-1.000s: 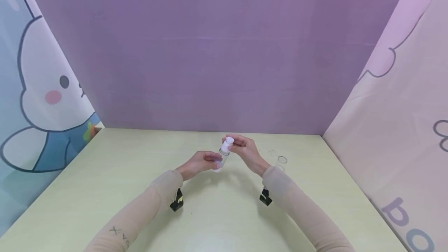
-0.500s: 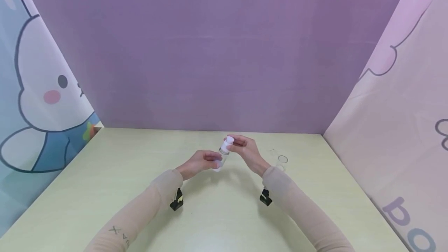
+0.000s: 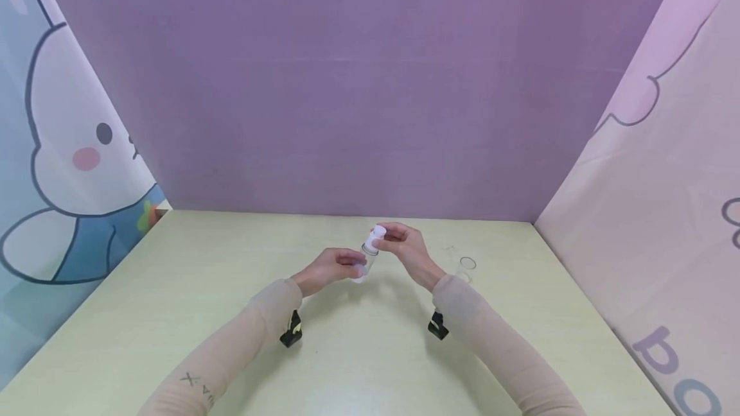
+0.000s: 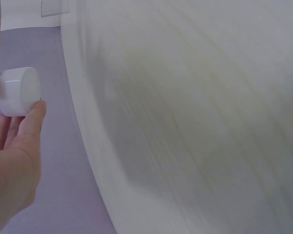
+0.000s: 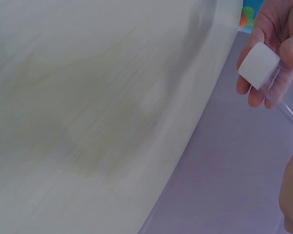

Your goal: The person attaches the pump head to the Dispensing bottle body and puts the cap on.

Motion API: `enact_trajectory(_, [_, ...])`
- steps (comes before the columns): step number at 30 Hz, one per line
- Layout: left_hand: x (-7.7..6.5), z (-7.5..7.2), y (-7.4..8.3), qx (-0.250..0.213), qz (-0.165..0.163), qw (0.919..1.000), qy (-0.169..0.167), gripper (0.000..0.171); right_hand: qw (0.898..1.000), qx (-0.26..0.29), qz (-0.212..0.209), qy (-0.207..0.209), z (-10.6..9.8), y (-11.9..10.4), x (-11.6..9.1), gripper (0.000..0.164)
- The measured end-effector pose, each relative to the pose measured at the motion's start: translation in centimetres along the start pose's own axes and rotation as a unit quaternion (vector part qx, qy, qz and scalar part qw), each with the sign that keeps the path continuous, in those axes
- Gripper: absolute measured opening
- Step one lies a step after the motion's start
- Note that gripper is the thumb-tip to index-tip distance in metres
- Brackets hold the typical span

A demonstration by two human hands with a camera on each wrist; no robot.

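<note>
Above the table, a small clear pump bottle (image 3: 369, 262) is held tilted between both hands, with its white top (image 3: 374, 238) up and to the right. My left hand (image 3: 329, 270) grips the lower end, thumb and fingers around its white base (image 4: 27, 91). My right hand (image 3: 407, 250) pinches the white top between thumb and fingers. In the right wrist view, the white base (image 5: 259, 65) and part of the clear tube (image 5: 289, 105) show beside the left hand. The right hand (image 5: 292, 195) is cut off at the edge there, and its fingertips are out of view.
A clear, dark-rimmed cylinder (image 3: 467, 264) stands on the pale table (image 3: 370, 364), right of my right hand. A faint transparent piece (image 3: 451, 250) lies close by. The purple panel (image 3: 347, 114) closes off the back, and printed cloths (image 3: 665, 178) hang at both sides.
My right thumb has shifted slightly leftward on the white top. Both hands and the bottle stay in nearly the same place.
</note>
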State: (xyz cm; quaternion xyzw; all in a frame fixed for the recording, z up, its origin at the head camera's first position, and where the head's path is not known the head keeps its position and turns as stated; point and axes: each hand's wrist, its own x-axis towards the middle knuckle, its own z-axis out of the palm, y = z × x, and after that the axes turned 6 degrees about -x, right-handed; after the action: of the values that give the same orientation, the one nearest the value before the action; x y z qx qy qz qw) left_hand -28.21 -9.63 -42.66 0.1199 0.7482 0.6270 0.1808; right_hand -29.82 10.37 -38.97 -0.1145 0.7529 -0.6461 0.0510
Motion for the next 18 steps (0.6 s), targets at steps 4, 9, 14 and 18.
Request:
enact_trajectory(4, [0.05, 0.02, 0.06, -0.004, 0.0, 1.0, -0.001, 0.04, 1.0, 0.001, 0.004, 0.003, -0.03, -0.08, 0.03, 0.037])
enact_trajectory(9, [0.04, 0.1, 0.12, -0.003, 0.003, 1.0, -0.006, 0.04, 1.0, 0.0, 0.005, 0.009, -0.01, -0.23, -0.05, 0.036])
enact_trajectory(14, [0.05, 0.17, 0.09, 0.003, -0.002, 1.0, -0.004, 0.04, 1.0, -0.003, 0.011, 0.006, -0.03, -0.07, 0.01, 0.036])
enact_trajectory(18, [0.14, 0.14, -0.05, 0.004, -0.003, 1.0, -0.001, 0.039, 1.0, -0.011, 0.009, 0.003, -0.08, 0.16, 0.1, 0.038])
